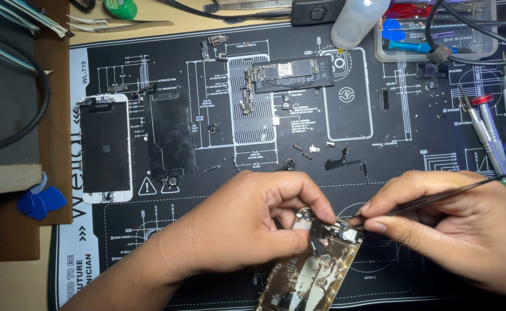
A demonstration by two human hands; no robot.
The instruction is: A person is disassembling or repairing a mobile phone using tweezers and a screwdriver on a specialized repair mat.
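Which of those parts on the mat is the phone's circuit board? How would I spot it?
Start at the black work mat and look along its upper middle, above both hands. The circuit board lies there: a long dark strip with small metal shields, unlike the white-framed screen at the left.

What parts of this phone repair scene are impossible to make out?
Head view:
- Tweezers tips: hidden behind the left hand fingertips.
- Phone shell lower end: cut off by the bottom edge.
- Right hand: wrist cut off at the right edge.
- Loose screws on the mat: too small to tell apart.
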